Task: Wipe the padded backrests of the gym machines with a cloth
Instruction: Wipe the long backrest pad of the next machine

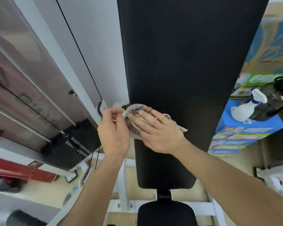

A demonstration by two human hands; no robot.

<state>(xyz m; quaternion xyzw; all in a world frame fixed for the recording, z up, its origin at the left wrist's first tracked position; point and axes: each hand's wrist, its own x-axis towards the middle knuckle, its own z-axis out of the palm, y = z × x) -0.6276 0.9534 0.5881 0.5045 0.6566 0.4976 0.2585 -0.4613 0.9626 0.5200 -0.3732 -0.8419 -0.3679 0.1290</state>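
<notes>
A long black padded backrest (183, 59) runs up the middle of the view, with a smaller black seat pad (166, 214) below it. A crumpled patterned cloth (137, 110) lies against the backrest's left edge. My right hand (155, 129) presses flat on the cloth. My left hand (113, 132) pinches the cloth's left corner just off the pad's edge. Most of the cloth is hidden under my right hand.
A cable machine with a black weight stack (72, 144) and a black cable (82, 54) stands at the left. Colourful boxes (245, 129) at the right carry a white spray bottle (247, 108). White frame tubes (124, 181) run below the backrest.
</notes>
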